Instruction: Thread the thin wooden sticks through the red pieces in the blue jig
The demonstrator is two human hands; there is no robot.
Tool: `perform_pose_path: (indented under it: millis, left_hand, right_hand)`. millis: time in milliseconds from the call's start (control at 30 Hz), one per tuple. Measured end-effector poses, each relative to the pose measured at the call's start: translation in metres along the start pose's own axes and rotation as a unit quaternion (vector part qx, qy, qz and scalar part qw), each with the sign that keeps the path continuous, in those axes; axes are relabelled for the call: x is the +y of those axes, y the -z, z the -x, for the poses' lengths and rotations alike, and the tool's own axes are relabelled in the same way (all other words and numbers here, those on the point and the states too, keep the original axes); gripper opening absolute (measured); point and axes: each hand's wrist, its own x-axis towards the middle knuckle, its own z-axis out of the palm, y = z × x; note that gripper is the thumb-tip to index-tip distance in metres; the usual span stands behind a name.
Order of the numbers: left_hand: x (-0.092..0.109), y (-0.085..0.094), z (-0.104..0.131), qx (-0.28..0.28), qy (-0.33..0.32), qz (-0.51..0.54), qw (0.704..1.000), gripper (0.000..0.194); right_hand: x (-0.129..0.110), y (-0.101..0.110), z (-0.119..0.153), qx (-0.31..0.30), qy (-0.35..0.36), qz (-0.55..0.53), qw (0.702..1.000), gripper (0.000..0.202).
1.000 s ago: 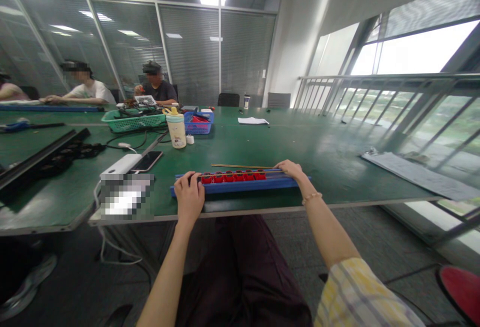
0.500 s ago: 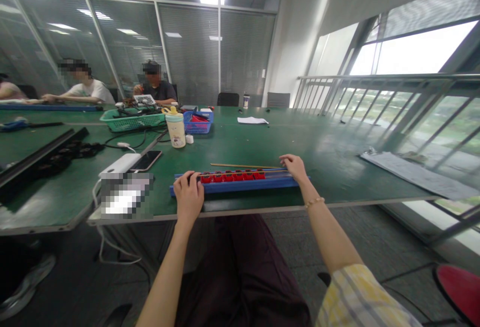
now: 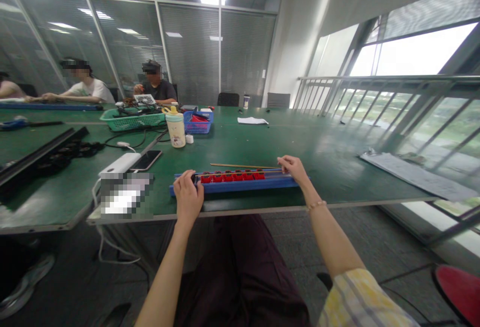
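Observation:
A long blue rail (image 3: 240,186) lies across the table near its front edge, with a row of red blocks (image 3: 228,176) set along its channel. My left hand (image 3: 189,194) is closed around the rail's left end. Over the blocks runs a thin gold rod (image 3: 272,170), reaching the fingers of my right hand (image 3: 294,168). Those fingers are bent in a pinch at the rod above the rail's right part; the exact contact is hard to see. Just behind the rail, a second gold rod (image 3: 240,165) rests on the table.
Left of the rail are a phone (image 3: 147,160), a white power bank (image 3: 119,165) and a cream bottle (image 3: 176,129). Farther back stand a green basket (image 3: 131,122) and a blue basket (image 3: 198,125). A clipboard (image 3: 416,173) lies right. Two people sit at the far left tables.
My right hand has shifted slightly left along the rail, its fingers drawn closer together. My left hand stays on the rail's left end.

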Motion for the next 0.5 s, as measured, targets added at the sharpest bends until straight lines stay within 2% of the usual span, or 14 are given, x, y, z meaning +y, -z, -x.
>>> perform_pose_path:
  millis: [133, 500]
  left_hand:
    - [0.001, 0.0, 0.0, 0.006, 0.009, 0.0, 1.0, 0.029]
    - [-0.002, 0.001, 0.001, -0.009, -0.001, -0.017, 1.0, 0.024]
  right_hand:
    - [-0.009, 0.002, 0.004, -0.071, -0.002, 0.006, 0.997, 0.051]
    - [-0.01, 0.003, 0.004, -0.093, 0.001, 0.031, 0.995, 0.048]
